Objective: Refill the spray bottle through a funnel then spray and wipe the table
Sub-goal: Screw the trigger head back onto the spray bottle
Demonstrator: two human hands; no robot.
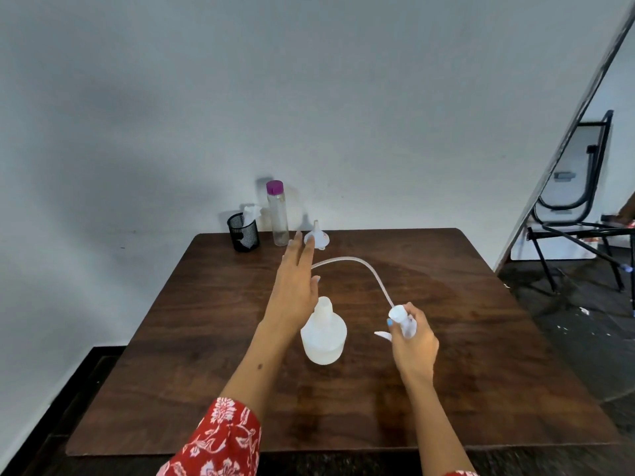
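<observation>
Right hand [414, 338] grips the spray head [402, 321] at center right, left hand [295, 286] flat open above the uncapped bottle [323, 338], fingers toward the funnel [319, 238].

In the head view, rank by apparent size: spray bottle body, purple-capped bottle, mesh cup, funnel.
1. spray bottle body, though it is nearest the camera
2. purple-capped bottle
3. mesh cup
4. funnel, partly hidden by the left hand

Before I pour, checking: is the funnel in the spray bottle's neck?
No: the funnel sits near the table's far edge, apart from the open spray bottle.
</observation>
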